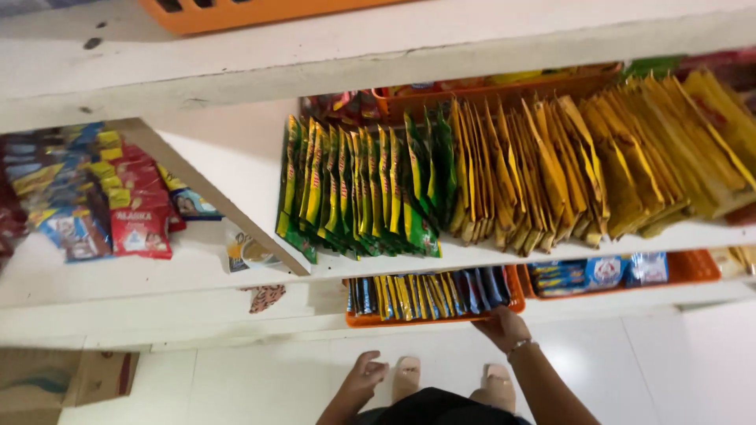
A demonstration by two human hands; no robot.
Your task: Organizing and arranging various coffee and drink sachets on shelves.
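My right hand (502, 327) grips the front rim of an orange basket (513, 293) on the low shelf; the basket holds a row of upright blue and yellow sachets (429, 293). A thin bracelet sits on that wrist. My left hand (364, 377) hangs loose below the shelf, fingers curled, holding nothing. My two feet in pale sandals (453, 378) stand on the white tiled floor between the hands.
The middle shelf (551, 245) carries upright green packets (354, 189) and yellow packets (583, 169). A second orange basket (697, 266) with blue packs stands right. Red and blue packets (118, 208) lie left of a white divider (213, 193). A cardboard box (67, 378) sits on the floor left.
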